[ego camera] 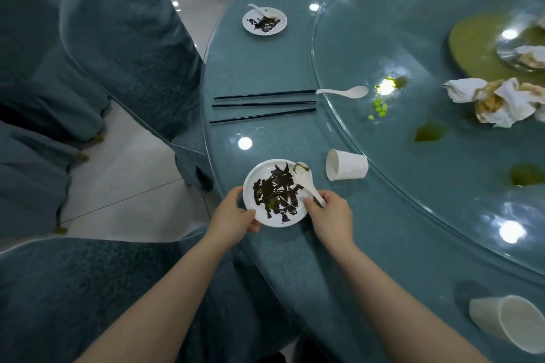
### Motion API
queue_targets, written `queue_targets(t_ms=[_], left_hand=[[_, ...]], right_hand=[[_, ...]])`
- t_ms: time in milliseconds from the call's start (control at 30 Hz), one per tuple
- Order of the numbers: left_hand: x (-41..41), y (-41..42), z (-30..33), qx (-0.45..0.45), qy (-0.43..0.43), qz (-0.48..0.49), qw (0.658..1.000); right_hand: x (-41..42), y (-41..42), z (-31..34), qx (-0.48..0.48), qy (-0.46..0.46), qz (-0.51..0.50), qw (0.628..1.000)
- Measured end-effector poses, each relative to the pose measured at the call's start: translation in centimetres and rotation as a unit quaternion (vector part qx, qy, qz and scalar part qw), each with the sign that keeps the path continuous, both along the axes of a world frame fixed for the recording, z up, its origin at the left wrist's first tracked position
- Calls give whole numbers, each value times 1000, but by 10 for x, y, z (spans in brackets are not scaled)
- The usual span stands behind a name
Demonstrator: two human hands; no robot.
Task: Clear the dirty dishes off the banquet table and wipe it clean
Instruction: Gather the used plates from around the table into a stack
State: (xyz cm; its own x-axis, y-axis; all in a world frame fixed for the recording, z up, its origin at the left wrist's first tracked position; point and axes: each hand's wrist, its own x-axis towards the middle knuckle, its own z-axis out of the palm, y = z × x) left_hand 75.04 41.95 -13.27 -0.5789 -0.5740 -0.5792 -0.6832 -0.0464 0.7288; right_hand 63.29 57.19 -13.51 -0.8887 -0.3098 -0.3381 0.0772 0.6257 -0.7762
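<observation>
The bench (pixel 265 68) is speckled teal. The white plate (pixel 275 221) at lower centre carries black smears, as does the upper white plate (pixel 264 29). Black chopsticks (pixel 264 103), white cups (pixel 348 168), green spills (pixel 430 132), and teal patterned chair covers (pixel 124 38).

No legible text or labels anywhere.

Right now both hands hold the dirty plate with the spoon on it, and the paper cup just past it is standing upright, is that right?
Not quite. The head view shows the paper cup lying on its side, not upright. The rest holds: the left hand and right hand hold the dirty plate, with the spoon on it.
</observation>
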Motion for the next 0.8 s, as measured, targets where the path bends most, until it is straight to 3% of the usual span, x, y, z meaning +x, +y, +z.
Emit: queue_targets(t_ms=[133,233,467,800], left_hand=[[21,-1,7,52,7,26,998],[38,-3,25,39,22,0,999],[102,-18,88,-131,79,-42,987],[311,-70,165,-83,238,78,965]], right_hand=[[12,2,9,-9,-16,-15,1000],[26,1,24,-19,-22,-22,999],[93,-15,84,-102,-3,-19,995],[283,-81,161,-153,45,71,985]])
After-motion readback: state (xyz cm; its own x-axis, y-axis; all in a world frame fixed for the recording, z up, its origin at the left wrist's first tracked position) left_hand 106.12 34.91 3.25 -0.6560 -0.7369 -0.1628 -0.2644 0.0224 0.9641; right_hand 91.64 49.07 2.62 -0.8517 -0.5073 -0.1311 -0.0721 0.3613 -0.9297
